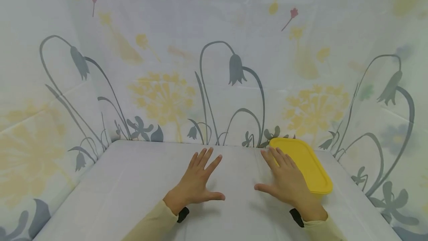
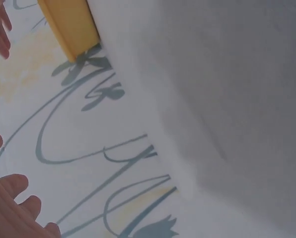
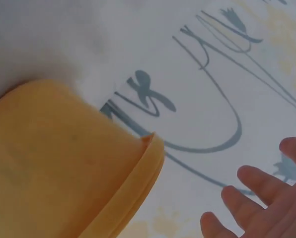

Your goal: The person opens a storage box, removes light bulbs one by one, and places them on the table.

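Note:
Both hands hover over the white table, fingers spread and holding nothing. The left hand (image 1: pixel 195 183) is left of the table's middle, thumb pointing right. Opposite it, the right hand (image 1: pixel 285 179) has its thumb pointing left and overlaps part of a yellow lidded box (image 1: pixel 302 159) in the head view. In the right wrist view, the box (image 3: pixel 53 163) stands beside the right hand (image 3: pixel 272 203), with a visible gap between them. The left wrist view shows the left hand's fingers (image 2: pixel 14 203) at the lower left and the box (image 2: pixel 73 27) at the top.
A white cloth-like surface covers the table (image 1: pixel 133 189). Behind it and along both sides hangs a pale curtain (image 1: pixel 220 21) printed with grey bell flowers and yellow blossoms. Dark bands sit at both wrists, by the cream sleeves (image 1: pixel 152 222).

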`<state>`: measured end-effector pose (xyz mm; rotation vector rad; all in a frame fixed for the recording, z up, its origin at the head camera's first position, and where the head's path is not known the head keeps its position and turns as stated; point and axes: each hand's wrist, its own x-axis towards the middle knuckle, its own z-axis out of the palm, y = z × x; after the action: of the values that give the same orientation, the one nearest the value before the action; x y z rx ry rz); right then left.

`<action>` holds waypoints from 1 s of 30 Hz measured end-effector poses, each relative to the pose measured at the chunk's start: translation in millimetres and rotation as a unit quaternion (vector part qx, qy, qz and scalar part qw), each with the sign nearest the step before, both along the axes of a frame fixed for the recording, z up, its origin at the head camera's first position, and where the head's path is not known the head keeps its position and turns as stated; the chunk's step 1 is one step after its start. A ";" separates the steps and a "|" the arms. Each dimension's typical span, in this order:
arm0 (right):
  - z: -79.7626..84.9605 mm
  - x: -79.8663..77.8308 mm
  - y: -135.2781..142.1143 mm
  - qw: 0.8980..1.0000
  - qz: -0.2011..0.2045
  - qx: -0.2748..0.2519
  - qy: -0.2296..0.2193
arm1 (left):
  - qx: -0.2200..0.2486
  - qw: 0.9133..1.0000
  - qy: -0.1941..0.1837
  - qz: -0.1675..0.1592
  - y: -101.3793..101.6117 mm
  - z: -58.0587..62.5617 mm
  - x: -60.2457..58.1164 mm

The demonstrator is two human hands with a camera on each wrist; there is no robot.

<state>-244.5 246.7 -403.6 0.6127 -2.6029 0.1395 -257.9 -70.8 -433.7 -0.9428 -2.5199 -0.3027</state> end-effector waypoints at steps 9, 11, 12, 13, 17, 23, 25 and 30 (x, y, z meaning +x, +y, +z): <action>-1.8 7.4 42.8 0.999 -0.020 -0.038 -0.004 | 0.025 0.997 -0.028 -0.062 39.4 -2.2 2.2; -2.9 8.2 51.6 0.999 -0.021 -0.043 0.002 | 0.031 0.996 -0.041 -0.072 47.8 -3.3 2.5; -3.1 8.5 55.7 0.999 -0.021 -0.046 0.002 | 0.036 0.995 -0.047 -0.076 51.7 -3.6 2.7; -3.1 8.8 59.6 0.999 -0.021 -0.049 0.001 | 0.043 0.994 -0.057 -0.080 55.4 -3.9 2.8; 0.0 11.4 73.3 0.996 -0.033 -0.072 -0.027 | 0.069 0.989 -0.095 -0.089 69.0 -3.1 1.7; 7.0 13.4 91.4 0.990 -0.058 -0.097 -0.081 | 0.108 0.978 -0.156 -0.090 90.3 2.9 0.8; 7.7 13.4 97.9 0.988 -0.064 -0.106 -0.098 | 0.121 0.972 -0.178 -0.092 98.0 5.0 0.9; 2.1 12.6 116.4 0.980 -0.065 -0.137 -0.125 | 0.135 0.961 -0.221 -0.092 117.9 5.8 -0.5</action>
<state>-231.9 363.0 -401.5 0.3422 -2.7839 0.5557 -258.4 47.1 -427.9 -1.0941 -2.6791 -0.9874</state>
